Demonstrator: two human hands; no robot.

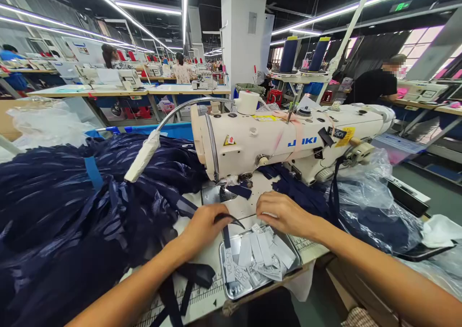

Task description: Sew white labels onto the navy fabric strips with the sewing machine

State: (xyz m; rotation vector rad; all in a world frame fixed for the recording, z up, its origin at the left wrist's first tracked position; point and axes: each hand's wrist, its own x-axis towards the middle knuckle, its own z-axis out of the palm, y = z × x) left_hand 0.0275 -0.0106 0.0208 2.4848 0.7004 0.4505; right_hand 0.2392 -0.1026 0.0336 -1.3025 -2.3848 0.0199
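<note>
My left hand (207,225) is closed in a pinch on a dark navy strap (236,220), just in front of the sewing machine's needle area. The strap's free end curves out to the right. My right hand (279,212) hovers at the far edge of a metal tray (232,295), its fingers curled together; whatever they may hold is hidden. White printed labels (257,250) lie in a loose heap in that tray. Behind both hands stands a white sewing machine (245,146), with a small navy fabric scrap (240,191) by its presser foot (223,190).
A large pile of navy garments (65,202) covers the left side, tied with a blue band (94,173). A flexible-neck lamp (142,156) hangs over it. Plastic-wrapped navy fabric (375,216) lies at right. Thread cones (288,55) stand behind; other people work farther back.
</note>
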